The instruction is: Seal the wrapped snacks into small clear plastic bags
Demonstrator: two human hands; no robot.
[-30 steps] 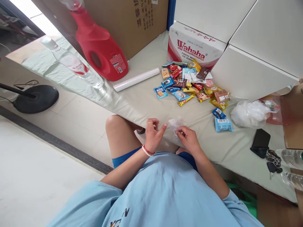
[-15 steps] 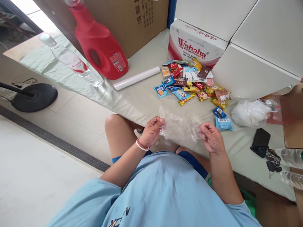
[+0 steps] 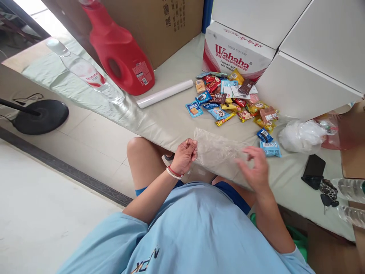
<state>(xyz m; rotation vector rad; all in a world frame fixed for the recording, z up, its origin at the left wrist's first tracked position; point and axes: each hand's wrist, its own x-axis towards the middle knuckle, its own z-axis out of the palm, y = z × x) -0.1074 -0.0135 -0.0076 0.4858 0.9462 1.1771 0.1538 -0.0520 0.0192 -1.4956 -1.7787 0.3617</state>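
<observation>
A clear plastic bag [image 3: 215,148] stretches out flat and wrinkled in front of me, over the table's near edge. My left hand [image 3: 186,154] pinches its left end between thumb and fingers. At the bag's right end is my right hand [image 3: 255,165], slightly blurred, with thumb and fingers apart and no grip on the bag. Beyond the bag lies a loose pile of small wrapped snacks [image 3: 225,97] in several colours. A light blue snack packet [image 3: 270,148] and a dark blue one [image 3: 264,135] lie just past my right hand.
A white roll [image 3: 165,94], a red jug [image 3: 122,57] and a water bottle [image 3: 85,74] are at the left. Behind the snacks stands a Wahaha carton [image 3: 236,51]. Rightward are a bundle of plastic bags [image 3: 302,136], a black phone-like object [image 3: 313,171], keys [image 3: 329,194] and clear bottles [image 3: 352,190].
My right hand has let go of the bag's right end and opened its fingers. The bag, bunched before, now lies flatter and more spread out. My left hand keeps its pinch.
</observation>
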